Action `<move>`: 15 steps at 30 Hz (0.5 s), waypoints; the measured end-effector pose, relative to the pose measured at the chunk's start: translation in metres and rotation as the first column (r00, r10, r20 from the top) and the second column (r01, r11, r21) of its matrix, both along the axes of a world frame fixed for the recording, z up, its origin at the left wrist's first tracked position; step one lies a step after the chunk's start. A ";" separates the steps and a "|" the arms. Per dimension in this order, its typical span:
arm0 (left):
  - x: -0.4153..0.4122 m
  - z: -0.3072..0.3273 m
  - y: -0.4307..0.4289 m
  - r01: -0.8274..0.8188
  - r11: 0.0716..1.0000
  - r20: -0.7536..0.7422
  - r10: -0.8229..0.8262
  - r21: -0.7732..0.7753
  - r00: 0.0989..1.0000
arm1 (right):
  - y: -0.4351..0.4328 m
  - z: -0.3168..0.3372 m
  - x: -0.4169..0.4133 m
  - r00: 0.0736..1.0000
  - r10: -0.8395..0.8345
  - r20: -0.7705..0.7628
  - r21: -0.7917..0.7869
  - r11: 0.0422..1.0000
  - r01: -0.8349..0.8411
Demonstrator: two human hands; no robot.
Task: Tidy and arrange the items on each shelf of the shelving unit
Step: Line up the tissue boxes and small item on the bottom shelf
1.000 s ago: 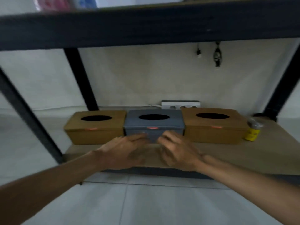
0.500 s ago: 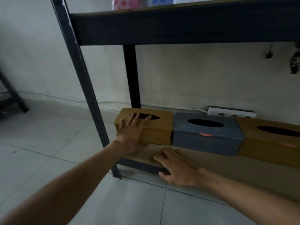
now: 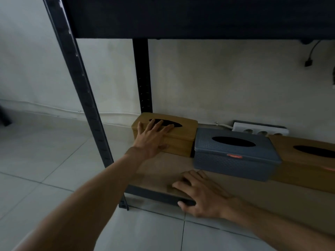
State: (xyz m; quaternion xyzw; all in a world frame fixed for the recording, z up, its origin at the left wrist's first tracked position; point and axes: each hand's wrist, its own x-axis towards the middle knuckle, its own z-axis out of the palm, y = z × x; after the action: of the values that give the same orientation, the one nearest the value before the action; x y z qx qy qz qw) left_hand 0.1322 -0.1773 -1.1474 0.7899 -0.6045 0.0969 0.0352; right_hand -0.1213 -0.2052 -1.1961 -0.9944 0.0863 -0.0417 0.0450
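From the head view, the left hand (image 3: 153,137) is lying flat over the near left corner of the leftmost tan tissue box (image 3: 178,137), fingers spread across its lid toward the oval slot; its grip is released, a flat press and not a grasp, probably to nudge the box square with its neighbours. That box is sitting at the left end of the bottom shelf (image 3: 159,171), close by the rear upright post (image 3: 143,75). Its right side is touching the grey tissue box (image 3: 233,156), which is standing slightly forward of it, so the row is looking uneven. A second tan box (image 3: 308,160) is sitting to the right of the grey one. The right hand (image 3: 201,192) is resting palm down on the shelf's front edge, grip released and holding nothing, seemingly bracing the person while crouching. A white power strip (image 3: 261,128) is lying behind the boxes against the wall.
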 end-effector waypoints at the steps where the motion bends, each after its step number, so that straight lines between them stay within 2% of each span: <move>1: 0.003 -0.001 -0.004 0.006 1.000 0.000 -0.006 -0.004 1.000 | 0.001 -0.001 0.000 1.000 -0.001 0.008 0.001 1.000 0.001; 11: 0.012 -0.007 -0.033 -0.004 0.998 -0.013 0.003 -0.056 1.000 | 0.003 -0.001 0.000 1.000 -0.001 0.017 -0.017 1.000 0.001; 15: 0.008 -0.002 -0.032 -0.035 0.999 -0.076 0.036 0.020 0.996 | 0.002 0.003 -0.003 1.000 -0.013 0.009 -0.002 1.000 0.013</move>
State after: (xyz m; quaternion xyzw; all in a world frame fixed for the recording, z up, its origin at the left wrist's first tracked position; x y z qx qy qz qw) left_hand 0.1397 -0.2095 -1.1492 0.8040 -0.5893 0.0617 0.0494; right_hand -0.1242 -0.2030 -1.1934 -0.9937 0.0923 -0.0466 0.0440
